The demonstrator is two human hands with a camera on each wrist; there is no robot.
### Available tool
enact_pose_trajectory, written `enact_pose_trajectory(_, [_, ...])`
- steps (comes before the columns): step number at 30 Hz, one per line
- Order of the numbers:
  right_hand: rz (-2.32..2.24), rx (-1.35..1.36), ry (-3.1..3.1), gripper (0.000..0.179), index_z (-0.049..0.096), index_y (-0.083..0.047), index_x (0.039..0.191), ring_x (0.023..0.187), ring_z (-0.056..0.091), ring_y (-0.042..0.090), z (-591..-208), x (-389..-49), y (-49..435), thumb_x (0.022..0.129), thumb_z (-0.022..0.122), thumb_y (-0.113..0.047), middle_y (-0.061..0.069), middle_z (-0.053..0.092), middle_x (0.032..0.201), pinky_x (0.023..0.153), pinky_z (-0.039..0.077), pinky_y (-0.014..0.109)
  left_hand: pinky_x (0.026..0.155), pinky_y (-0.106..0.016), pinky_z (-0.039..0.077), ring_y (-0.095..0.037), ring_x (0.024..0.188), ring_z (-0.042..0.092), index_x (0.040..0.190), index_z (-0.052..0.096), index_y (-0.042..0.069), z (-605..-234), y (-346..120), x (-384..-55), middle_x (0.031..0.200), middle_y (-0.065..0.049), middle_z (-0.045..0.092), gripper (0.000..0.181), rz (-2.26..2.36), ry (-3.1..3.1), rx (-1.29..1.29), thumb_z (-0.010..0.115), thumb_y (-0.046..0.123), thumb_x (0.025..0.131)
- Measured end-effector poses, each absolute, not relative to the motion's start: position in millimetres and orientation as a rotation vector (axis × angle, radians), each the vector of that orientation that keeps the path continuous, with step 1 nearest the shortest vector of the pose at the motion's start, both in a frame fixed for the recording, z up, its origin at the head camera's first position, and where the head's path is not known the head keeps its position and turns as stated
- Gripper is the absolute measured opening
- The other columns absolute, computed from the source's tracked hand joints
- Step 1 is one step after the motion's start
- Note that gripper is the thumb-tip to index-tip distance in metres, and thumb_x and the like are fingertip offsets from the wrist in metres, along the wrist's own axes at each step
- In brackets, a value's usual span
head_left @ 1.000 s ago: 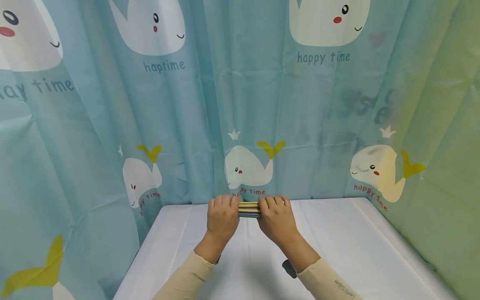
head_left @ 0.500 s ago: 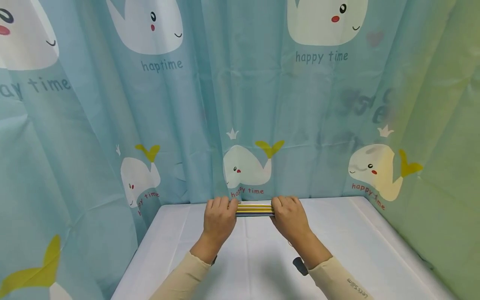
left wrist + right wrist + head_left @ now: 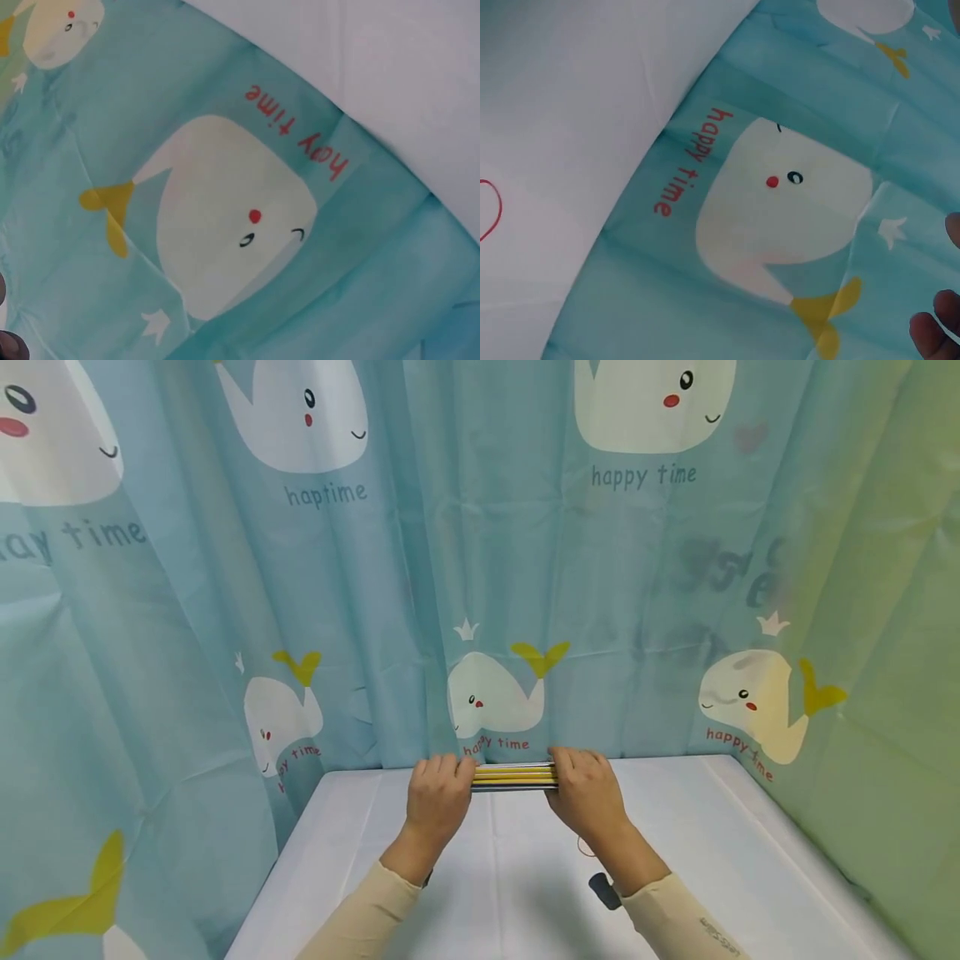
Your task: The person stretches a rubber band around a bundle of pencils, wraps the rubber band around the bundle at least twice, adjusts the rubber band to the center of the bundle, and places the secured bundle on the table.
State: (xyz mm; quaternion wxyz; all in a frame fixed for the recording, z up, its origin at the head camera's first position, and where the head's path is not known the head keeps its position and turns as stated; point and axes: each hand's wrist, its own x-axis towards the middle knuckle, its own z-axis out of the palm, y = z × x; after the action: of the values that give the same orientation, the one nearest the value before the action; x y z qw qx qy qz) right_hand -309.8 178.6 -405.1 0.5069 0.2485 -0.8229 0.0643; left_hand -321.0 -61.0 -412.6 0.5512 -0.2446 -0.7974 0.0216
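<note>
A flat bundle (image 3: 513,777) with long yellow, silvery and dark blue stripes is held level across the far part of the white table. My left hand (image 3: 438,797) grips its left end with curled fingers, while my right hand (image 3: 591,797) grips the right end. Both ends are hidden inside the hands, and I cannot tell what kind of thing the bundle is. Only fingertips (image 3: 11,346) show at the edge of the left wrist view. At the right wrist view's edge, several fingertips (image 3: 930,330) appear; the bundle is outside both wrist views.
The white table (image 3: 375,860) reaches back to a blue curtain (image 3: 487,568) with printed whales, which also hangs along the sides. A thin red loop (image 3: 499,210) shows over the white surface, partly behind the right forearm in the head view. A dark object (image 3: 603,891) sits at the right wrist.
My right hand has slid to the right along the bundle, so a longer striped stretch shows between the hands. The left hand has shifted slightly left. The red loop has come into view.
</note>
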Motion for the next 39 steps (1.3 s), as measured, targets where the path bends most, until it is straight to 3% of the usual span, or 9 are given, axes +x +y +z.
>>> enact_pose_trajectory(3, [0.179,0.553,-2.032,0.045,0.063,0.001,0.102,0.068,0.065,0.032,-409.0,-312.8,188.8,0.063,0.083,-0.01,0.013,0.068,0.082,0.063,0.051,0.046,0.048,-0.03,0.028,-0.02,0.05,0.044,0.075,0.057,0.011,-412.5,-64.2,-323.2,0.06,-0.005,0.045,0.032,0.048,-1.875,-0.58,0.044,0.02,0.102])
enact_pose_trajectory(6, [0.172,0.516,-2.151,0.035,0.064,-0.001,0.098,0.07,0.063,0.03,-416.6,-314.9,199.7,0.072,0.082,-0.017,0.011,0.066,0.083,0.061,0.05,0.044,0.048,-0.031,0.028,-0.02,0.05,0.042,0.075,0.057,0.01,-411.8,-66.8,-325.0,0.06,-0.004,0.043,0.039,0.051,-1.87,-0.574,0.036,0.022,0.105])
enact_pose_trajectory(12, [0.189,0.446,-2.61,0.02,0.067,-0.007,0.095,0.076,0.059,0.023,-444.1,-317.1,214.3,0.082,0.075,-0.02,0.003,0.062,0.082,0.065,0.05,0.038,0.05,-0.031,0.029,-0.021,0.054,0.045,0.079,0.059,0.01,-407.2,-69.7,-325.5,0.062,-0.005,0.044,0.027,0.067,-1.893,-0.565,0.044,0.016,0.101])
enact_pose_trajectory(22, [0.343,0.462,-3.107,0.017,0.068,-0.009,0.093,0.084,0.063,0.026,-498.4,-318.7,238.8,0.08,0.077,-0.015,0.005,0.066,0.088,0.077,0.05,0.047,0.049,-0.035,0.03,-0.024,0.051,0.045,0.077,0.055,0.008,-393.0,-76.1,-327.9,0.062,-0.007,0.043,0.017,-0.023,-1.743,-0.532,0.056,0.011,0.093])
enact_pose_trajectory(29, [0.439,0.423,-3.18,0.016,0.07,-0.007,0.091,0.08,0.06,0.025,-517.6,-321.2,248.5,0.077,0.069,-0.001,0.004,0.064,0.085,0.078,0.049,0.048,0.05,-0.034,0.03,-0.024,0.051,0.042,0.076,0.054,0.006,-389.8,-82.2,-326.7,0.061,-0.007,0.04,0.034,-0.005,-1.736,-0.517,0.042,0.022,0.104])
enact_pose_trajectory(35, [0.482,0.448,-3.109,0.017,0.069,-0.01,0.086,0.081,0.06,0.023,-523.1,-327.7,251.8,0.074,0.069,0.002,-0.001,0.062,0.082,0.079,0.049,0.046,0.051,-0.035,0.031,-0.025,0.052,0.044,0.077,0.054,0.006,-392.2,-84.6,-326.6,0.062,-0.007,0.042,0.032,0.0,-1.76,-0.522,0.043,0.02,0.103])
enact_pose_trajectory(39, [0.432,0.432,-3.086,0.008,0.067,-0.008,0.086,0.083,0.061,0.025,-527.9,-332.4,247.3,0.082,0.067,-0.002,0.001,0.063,0.084,0.08,0.049,0.046,0.051,-0.035,0.03,-0.024,0.053,0.044,0.077,0.054,0.007,-395.6,-85.4,-327.2,0.063,-0.007,0.042,0.027,0.009,-1.777,-0.535,0.045,0.016,0.1])
